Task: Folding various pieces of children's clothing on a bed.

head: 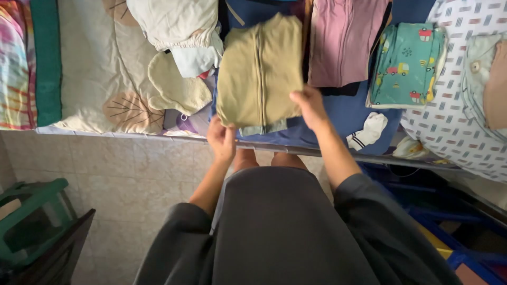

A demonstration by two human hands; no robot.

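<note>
A bed (105, 68) is seen from above, its cream quilt spread at the left and a blue sheet (343, 113) laid across the middle, where clothes are being folded. At the far right a white cover with grey dashes (454, 105) is draped, and at the far left a bright tie-dyed cloth (13, 63) is tucked beside a green band.

The work is judged to be partly done. A pink folded garment (343, 42) and a teal child's garment printed with small vehicles (404, 63) are already laid flat and squared on the sheet. An olive-tan zip garment (259, 68) is folded into a neat rectangle and is held just above or on the blue sheet, close to the bed's near edge; whether it rests fully on the sheet cannot be told. A bluish piece is seen peeking out beneath its lower edge.

Still unfolded, by appearance, are a crumpled white and pale blue heap (179, 31) at the top, a cream piece (177, 87) beside it, and a white sock with dark stripes (367, 131) lying loose to the right.

The left hand (222, 138) is closed on the garment's lower left corner, fingers pinched together. The right hand (310, 107) is clamped on the lower right edge.

The loose heap is touching the tan garment's left side and crowds the space there. A green plastic stool (29, 216) stands on the tiled floor, well apart.
</note>
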